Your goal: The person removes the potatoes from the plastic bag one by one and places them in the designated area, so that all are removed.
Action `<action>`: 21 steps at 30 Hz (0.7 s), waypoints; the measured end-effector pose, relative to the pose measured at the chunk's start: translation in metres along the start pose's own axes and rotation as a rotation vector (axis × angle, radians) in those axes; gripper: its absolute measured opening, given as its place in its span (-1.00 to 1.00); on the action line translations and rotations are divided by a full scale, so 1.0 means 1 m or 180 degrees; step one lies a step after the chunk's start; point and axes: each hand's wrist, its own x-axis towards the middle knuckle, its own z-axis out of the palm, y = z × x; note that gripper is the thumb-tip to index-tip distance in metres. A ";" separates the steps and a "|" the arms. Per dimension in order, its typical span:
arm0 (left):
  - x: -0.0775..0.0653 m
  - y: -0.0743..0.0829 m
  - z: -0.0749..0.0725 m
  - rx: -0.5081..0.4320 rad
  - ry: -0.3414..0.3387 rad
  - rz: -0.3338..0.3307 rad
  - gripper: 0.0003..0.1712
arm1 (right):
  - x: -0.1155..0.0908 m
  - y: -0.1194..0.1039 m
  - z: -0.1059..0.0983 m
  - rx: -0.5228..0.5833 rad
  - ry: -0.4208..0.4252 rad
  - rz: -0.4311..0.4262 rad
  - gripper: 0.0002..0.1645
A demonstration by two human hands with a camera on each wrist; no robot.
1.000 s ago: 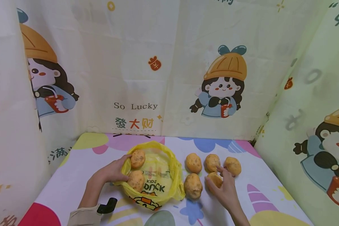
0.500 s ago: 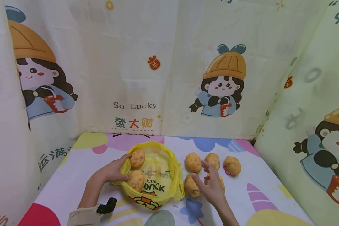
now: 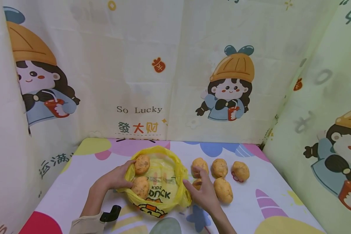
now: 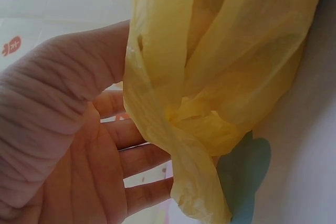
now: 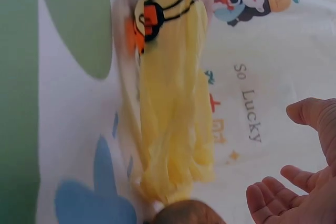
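Observation:
My left hand [image 3: 117,175] holds the left rim of a yellow plastic bag [image 3: 179,169], thumb and fingertips at its edge. In the left wrist view, the spread fingers [image 4: 142,158] pass behind the bag's film [image 4: 220,51]. Two potatoes [image 3: 142,164] lie inside the bag near that hand. My right hand [image 3: 204,191] hovers with nothing in it, thumb and fingers apart, between the bag's right side and the loose potatoes. It partly covers a front potato [image 3: 197,184] and overlaps the one behind it [image 3: 201,161]. The right wrist view shows its fingers [image 5: 273,198] clear of the bag.
Right of the hand, potatoes stand in two short rows: a front one [image 3: 223,190], one behind it [image 3: 219,168] and one at the far right [image 3: 240,171]. A patterned cloth covers the table [image 3: 251,208]. Printed cloth walls [image 3: 181,81] enclose the back and sides.
My right hand has moved left, from over the front right potato, past the front left one, toward the bag, holding nothing throughout. My left hand and the bag stay put.

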 end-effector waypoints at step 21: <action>0.000 0.000 -0.001 0.0053 0.0008 0.0001 0.14 | 0.004 -0.028 0.050 0.0311 -0.0731 -0.0158 -0.27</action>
